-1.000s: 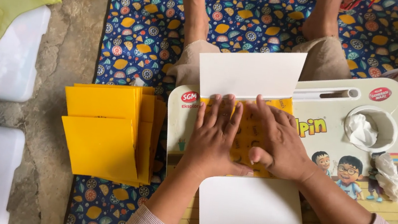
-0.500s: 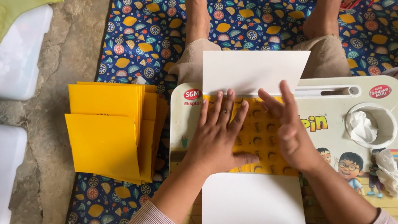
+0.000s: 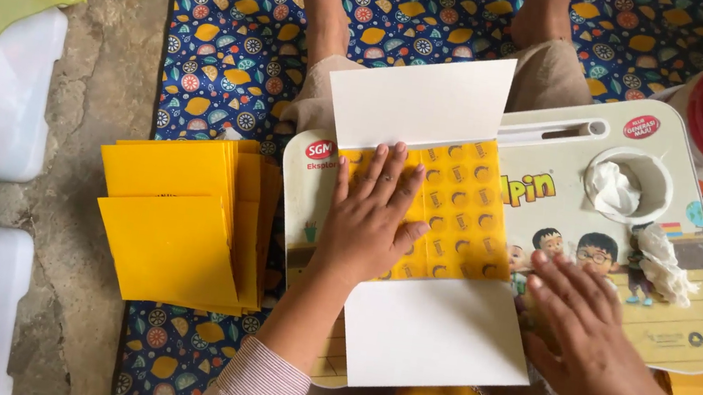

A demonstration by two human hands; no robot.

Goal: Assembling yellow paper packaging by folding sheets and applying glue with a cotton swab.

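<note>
Looks like mid-fold on the yellow printed sheet (image 3: 457, 210) lying on the lap tray (image 3: 679, 291): left hand (image 3: 371, 218) pressed flat on it, fingers spread, right hand (image 3: 593, 339) open and empty beside it, so I'd guess a white flap (image 3: 433, 333) gets creased over.

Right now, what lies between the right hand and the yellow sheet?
Head view: only bare tray top lies between the right hand and the yellow sheet, with printed cartoon figures.

Yellow printed sheet (image 3: 457, 210) with white flaps, centred on the cartoon-printed lap table (image 3: 669, 308); red oval labels at its upper left (image 3: 319, 150) and upper right (image 3: 641, 127) corners.
</note>
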